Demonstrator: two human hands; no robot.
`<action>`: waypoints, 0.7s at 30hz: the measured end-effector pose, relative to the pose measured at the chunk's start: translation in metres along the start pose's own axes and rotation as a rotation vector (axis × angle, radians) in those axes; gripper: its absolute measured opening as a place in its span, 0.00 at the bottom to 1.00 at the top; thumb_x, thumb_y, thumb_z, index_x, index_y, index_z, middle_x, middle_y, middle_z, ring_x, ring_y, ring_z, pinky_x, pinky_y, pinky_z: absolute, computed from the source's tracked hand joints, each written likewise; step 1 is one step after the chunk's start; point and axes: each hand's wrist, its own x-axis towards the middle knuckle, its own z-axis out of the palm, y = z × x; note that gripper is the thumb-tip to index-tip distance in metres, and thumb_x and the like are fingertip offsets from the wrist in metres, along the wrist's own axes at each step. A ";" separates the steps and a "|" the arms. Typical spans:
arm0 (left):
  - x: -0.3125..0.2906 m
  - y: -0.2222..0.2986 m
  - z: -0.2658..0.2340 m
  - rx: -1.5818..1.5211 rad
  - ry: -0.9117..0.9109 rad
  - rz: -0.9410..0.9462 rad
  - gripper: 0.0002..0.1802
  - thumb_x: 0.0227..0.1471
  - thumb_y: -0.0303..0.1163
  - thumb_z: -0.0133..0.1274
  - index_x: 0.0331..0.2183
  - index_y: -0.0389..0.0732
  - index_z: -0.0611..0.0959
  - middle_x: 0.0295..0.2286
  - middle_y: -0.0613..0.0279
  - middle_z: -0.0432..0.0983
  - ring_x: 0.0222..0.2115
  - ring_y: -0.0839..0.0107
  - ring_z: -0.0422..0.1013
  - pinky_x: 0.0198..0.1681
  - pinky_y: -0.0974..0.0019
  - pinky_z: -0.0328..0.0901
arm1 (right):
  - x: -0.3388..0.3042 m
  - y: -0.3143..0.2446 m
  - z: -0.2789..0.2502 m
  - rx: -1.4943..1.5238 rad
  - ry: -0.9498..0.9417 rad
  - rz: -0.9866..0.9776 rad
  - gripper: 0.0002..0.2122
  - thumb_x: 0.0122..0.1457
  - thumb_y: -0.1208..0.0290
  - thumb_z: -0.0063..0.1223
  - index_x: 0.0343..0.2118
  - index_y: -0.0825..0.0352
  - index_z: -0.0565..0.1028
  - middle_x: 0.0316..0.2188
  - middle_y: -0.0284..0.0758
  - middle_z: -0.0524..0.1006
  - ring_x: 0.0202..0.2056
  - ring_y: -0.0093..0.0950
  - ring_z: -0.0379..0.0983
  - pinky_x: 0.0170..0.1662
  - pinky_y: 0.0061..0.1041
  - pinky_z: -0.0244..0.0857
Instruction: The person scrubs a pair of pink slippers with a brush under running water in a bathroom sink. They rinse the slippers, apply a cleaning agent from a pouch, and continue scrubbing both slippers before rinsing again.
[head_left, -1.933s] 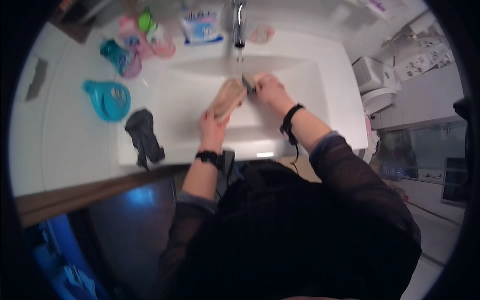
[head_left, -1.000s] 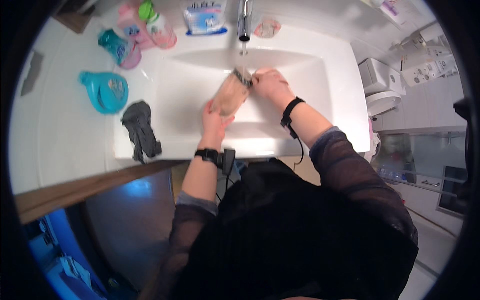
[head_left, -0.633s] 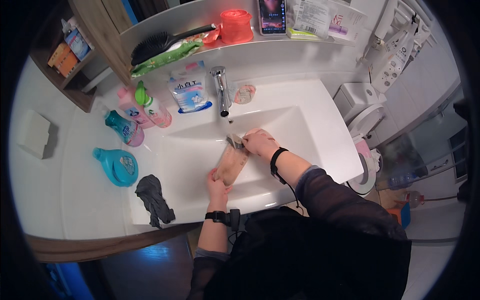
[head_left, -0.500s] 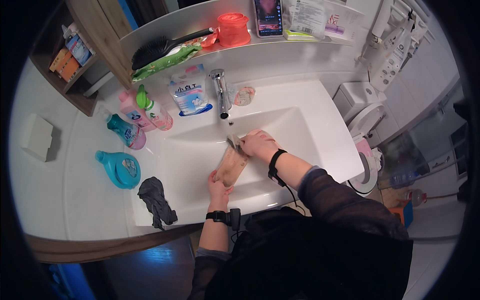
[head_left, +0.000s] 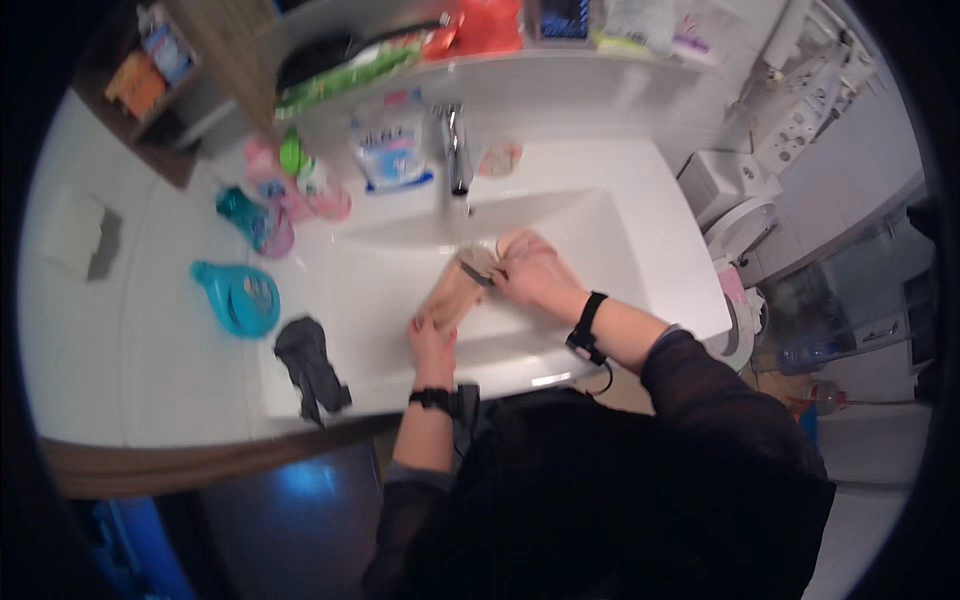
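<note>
- my left hand (head_left: pixel 432 338) is wrapped round the near end of the tan shoe (head_left: pixel 455 292)
- shoe runs diagonally toward the faucet (head_left: pixel 456 150)
- right hand (head_left: pixel 530 275) pinches a small brush (head_left: pixel 476 273) at the far end

White counter (head_left: pixel 150 350) with dark wood front edge; white sink (head_left: pixel 600 250) set in it. Shelf (head_left: pixel 560 70) ran along its back edge. Toilet (head_left: pixel 735 215) stood beyond its right end.

Head tilted up; shelf (head_left: pixel 480 70) prob. now visible.
</note>
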 end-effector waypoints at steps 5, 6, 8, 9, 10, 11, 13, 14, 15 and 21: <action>0.008 -0.004 -0.004 -0.101 -0.073 -0.055 0.19 0.62 0.38 0.43 0.54 0.49 0.67 0.52 0.60 0.65 0.49 0.62 0.66 0.47 0.50 0.64 | -0.037 -0.017 0.021 0.213 -0.089 -0.144 0.15 0.61 0.58 0.45 0.45 0.57 0.78 0.28 0.45 0.79 0.31 0.44 0.76 0.39 0.41 0.69; 0.004 -0.001 0.001 -0.115 -0.024 -0.052 0.18 0.64 0.36 0.38 0.54 0.46 0.68 0.52 0.59 0.65 0.49 0.61 0.66 0.49 0.50 0.63 | -0.036 -0.013 0.018 0.204 -0.110 -0.129 0.16 0.62 0.58 0.47 0.50 0.53 0.76 0.26 0.42 0.79 0.30 0.40 0.76 0.39 0.37 0.70; -0.010 0.004 0.005 -0.109 0.001 -0.074 0.19 0.65 0.35 0.36 0.56 0.46 0.65 0.55 0.59 0.63 0.51 0.60 0.65 0.52 0.49 0.61 | -0.023 0.002 0.002 -0.049 -0.038 0.044 0.15 0.62 0.59 0.47 0.50 0.52 0.77 0.23 0.40 0.78 0.30 0.38 0.76 0.38 0.35 0.69; -0.015 0.009 0.009 -0.110 -0.009 -0.063 0.20 0.66 0.34 0.35 0.57 0.46 0.64 0.56 0.58 0.62 0.52 0.59 0.64 0.53 0.49 0.60 | -0.018 0.002 -0.001 0.056 0.050 -0.034 0.15 0.62 0.60 0.48 0.50 0.52 0.77 0.22 0.39 0.77 0.29 0.36 0.75 0.37 0.34 0.68; -0.020 0.013 0.012 -0.118 -0.010 -0.053 0.20 0.66 0.34 0.34 0.58 0.46 0.63 0.56 0.58 0.61 0.53 0.59 0.64 0.54 0.48 0.60 | -0.015 0.004 -0.006 0.117 0.135 -0.036 0.15 0.62 0.60 0.48 0.50 0.52 0.77 0.21 0.39 0.77 0.29 0.35 0.75 0.36 0.34 0.68; -0.024 0.016 0.013 -0.124 -0.011 -0.046 0.20 0.66 0.34 0.34 0.59 0.46 0.62 0.56 0.58 0.60 0.53 0.59 0.63 0.54 0.48 0.59 | -0.017 0.002 -0.009 0.169 0.162 0.029 0.14 0.62 0.60 0.49 0.50 0.52 0.78 0.20 0.38 0.76 0.28 0.33 0.74 0.35 0.33 0.68; -0.029 0.020 0.015 -0.158 -0.002 -0.045 0.21 0.67 0.34 0.34 0.59 0.46 0.61 0.57 0.58 0.60 0.54 0.59 0.63 0.55 0.48 0.59 | -0.025 -0.006 -0.010 0.076 -0.016 -0.090 0.16 0.62 0.58 0.46 0.50 0.53 0.77 0.26 0.41 0.79 0.32 0.38 0.76 0.40 0.36 0.69; -0.030 0.021 0.015 -0.185 0.009 -0.054 0.21 0.67 0.34 0.34 0.60 0.46 0.61 0.57 0.57 0.60 0.54 0.59 0.63 0.56 0.48 0.59 | -0.032 -0.013 -0.007 0.043 -0.070 -0.157 0.17 0.62 0.56 0.45 0.50 0.53 0.77 0.29 0.43 0.80 0.34 0.40 0.77 0.42 0.38 0.70; -0.029 0.021 0.014 -0.211 0.016 -0.061 0.21 0.67 0.33 0.34 0.60 0.46 0.61 0.57 0.57 0.60 0.54 0.59 0.63 0.56 0.47 0.59 | -0.037 -0.015 -0.006 0.090 -0.176 -0.201 0.17 0.62 0.56 0.44 0.52 0.52 0.75 0.31 0.44 0.80 0.35 0.42 0.77 0.43 0.38 0.70; -0.024 0.015 0.014 -0.078 0.004 -0.043 0.21 0.66 0.29 0.36 0.59 0.45 0.62 0.55 0.56 0.61 0.51 0.60 0.64 0.54 0.49 0.63 | -0.001 0.002 0.002 0.141 0.056 0.084 0.18 0.62 0.58 0.48 0.54 0.52 0.75 0.25 0.42 0.79 0.31 0.32 0.75 0.43 0.31 0.68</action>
